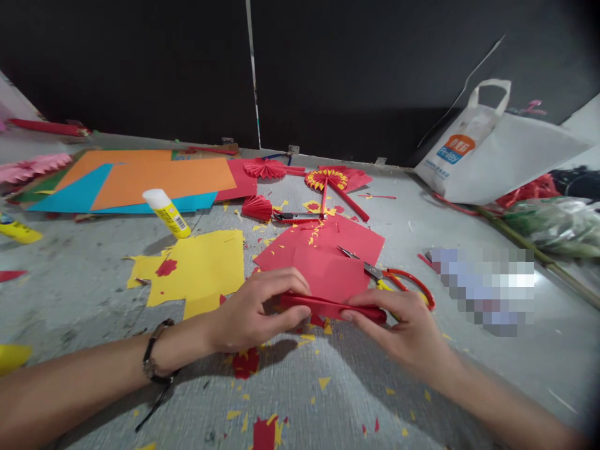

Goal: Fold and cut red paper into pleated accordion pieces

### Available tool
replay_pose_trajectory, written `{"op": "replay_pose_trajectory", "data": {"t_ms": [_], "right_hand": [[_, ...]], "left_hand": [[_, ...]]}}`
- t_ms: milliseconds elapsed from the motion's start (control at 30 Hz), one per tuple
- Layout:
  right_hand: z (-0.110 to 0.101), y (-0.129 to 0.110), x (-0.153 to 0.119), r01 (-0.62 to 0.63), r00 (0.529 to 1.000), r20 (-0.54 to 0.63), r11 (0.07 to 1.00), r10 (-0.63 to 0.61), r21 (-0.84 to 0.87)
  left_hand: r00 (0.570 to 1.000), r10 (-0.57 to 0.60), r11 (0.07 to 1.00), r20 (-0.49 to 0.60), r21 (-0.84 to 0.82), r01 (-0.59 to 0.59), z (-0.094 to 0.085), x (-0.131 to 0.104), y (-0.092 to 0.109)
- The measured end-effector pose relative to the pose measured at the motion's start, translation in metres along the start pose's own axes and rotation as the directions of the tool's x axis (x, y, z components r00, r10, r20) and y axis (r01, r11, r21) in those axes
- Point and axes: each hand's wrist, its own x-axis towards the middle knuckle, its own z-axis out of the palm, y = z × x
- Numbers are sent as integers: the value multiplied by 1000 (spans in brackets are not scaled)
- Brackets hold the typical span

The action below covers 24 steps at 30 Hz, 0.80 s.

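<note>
Between my two hands is a narrow folded strip of red paper (328, 307), held level just above the table. My left hand (260, 309) pinches its left part between thumb and fingers. On the right part, my right hand (398, 322) grips it the same way. Sheets of red paper (328, 262) lie right behind the strip. Scissors with red and yellow handles (387, 275) rest partly on those sheets, blades pointing away to the left. Left of them is a cut yellow sheet (210, 262) with a small red paper flower (166, 268) on it.
A glue stick (166, 212) stands tilted behind the yellow sheet. Farther back lie orange paper (164, 181), blue paper (84, 190), a utility knife (300, 217) and pleated paper fans (327, 180). A white bag (469, 150) stands at right. Paper scraps (324, 382) litter the table.
</note>
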Motion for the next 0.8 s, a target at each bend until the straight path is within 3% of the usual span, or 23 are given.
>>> {"op": "replay_pose_trajectory", "data": {"t_ms": [200,400,500,800], "right_hand": [[7,-4,-4,-26,994,104,999,22,43],[6,2,-4,-158,985,-50,983,163,96],[4,6,0,-228,970,-49,959,239,167],[5,6,0,-229,966,-81,959,245,166]], "left_hand": [[994,96,994,48,55,-99,1,-3,-5],[992,3,980,-125,200,22,3,-5,-3],[980,-23,976,-199,207,65,3,-4,-2],[984,-33,982,-177,177,65,2,-3,-2]]}}
